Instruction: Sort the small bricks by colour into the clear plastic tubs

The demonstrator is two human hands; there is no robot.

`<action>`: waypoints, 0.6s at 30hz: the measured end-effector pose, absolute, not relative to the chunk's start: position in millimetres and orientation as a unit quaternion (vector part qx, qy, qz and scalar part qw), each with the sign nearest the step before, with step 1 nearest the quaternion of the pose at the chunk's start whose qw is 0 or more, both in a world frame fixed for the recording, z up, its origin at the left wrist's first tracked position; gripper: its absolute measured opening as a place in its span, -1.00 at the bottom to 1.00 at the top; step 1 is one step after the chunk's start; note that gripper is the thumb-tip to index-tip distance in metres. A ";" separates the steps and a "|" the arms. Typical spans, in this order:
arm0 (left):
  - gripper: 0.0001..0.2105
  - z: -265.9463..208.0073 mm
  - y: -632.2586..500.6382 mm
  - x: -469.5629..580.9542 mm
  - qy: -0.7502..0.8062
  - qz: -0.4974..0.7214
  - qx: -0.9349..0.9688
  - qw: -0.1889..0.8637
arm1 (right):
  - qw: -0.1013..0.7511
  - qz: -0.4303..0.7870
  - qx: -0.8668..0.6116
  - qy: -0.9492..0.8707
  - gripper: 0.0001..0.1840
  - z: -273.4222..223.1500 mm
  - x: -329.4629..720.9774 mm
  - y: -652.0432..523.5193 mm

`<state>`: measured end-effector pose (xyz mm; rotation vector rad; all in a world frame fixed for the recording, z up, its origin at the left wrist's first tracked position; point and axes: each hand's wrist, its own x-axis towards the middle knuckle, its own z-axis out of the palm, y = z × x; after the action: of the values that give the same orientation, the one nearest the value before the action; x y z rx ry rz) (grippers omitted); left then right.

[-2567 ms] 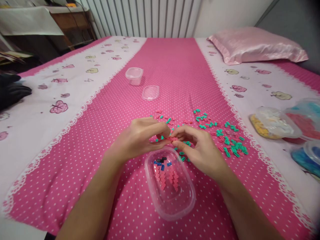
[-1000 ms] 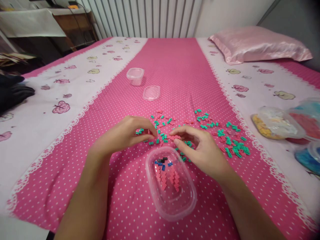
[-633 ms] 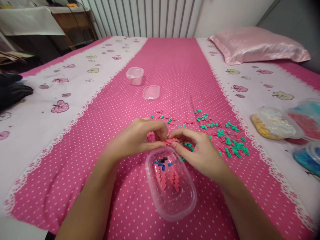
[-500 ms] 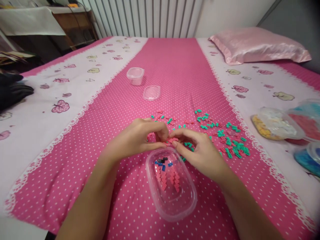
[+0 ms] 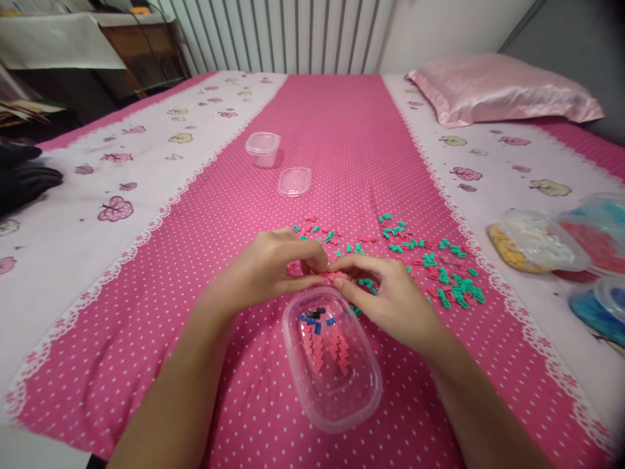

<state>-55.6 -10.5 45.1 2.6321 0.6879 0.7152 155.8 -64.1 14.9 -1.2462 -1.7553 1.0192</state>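
Observation:
My left hand (image 5: 288, 260) and my right hand (image 5: 374, 280) meet fingertip to fingertip just beyond a clear plastic lid (image 5: 359, 384). Both are closed in a pinch on pink building pieces (image 5: 335, 277) joined in a small strip, partly hidden by the fingers. On the lid lie zigzag strips of joined pink pieces (image 5: 318, 355), a few blue pieces (image 5: 317, 328) and some black pieces (image 5: 316, 313). Loose green pieces (image 5: 459, 290) mixed with pink ones are scattered on the bedspread beyond and to the right of my right hand.
Farther off stand a clear tub (image 5: 263, 150) and a small clear lid (image 5: 294, 182). At right are containers of yellow and white pieces (image 5: 532, 241), red pieces (image 5: 598, 244) and blue pieces (image 5: 593, 312). A pink pillow (image 5: 502, 88) lies at the back; a black glove (image 5: 24, 179) is at left.
My hands stay pinched together at nearly the same spot, with only slight finger movement on the pink strip. The whole view has shifted a little.

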 end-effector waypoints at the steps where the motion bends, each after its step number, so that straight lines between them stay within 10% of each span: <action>1: -0.85 45.0 -11.1 -54.8 0.241 0.252 0.924 0.158 | 0.376 0.400 -0.483 -0.682 -0.78 14.7 156.0 -63.9; 18: -0.84 40.4 -13.9 -50.6 0.222 0.341 0.905 0.124 | 0.425 0.412 -0.458 -0.663 -0.80 17.3 160.1 -62.6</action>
<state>-50.6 -13.9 40.4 2.6376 0.6474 0.9955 160.1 -62.6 17.3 -1.1443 -1.6587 1.0302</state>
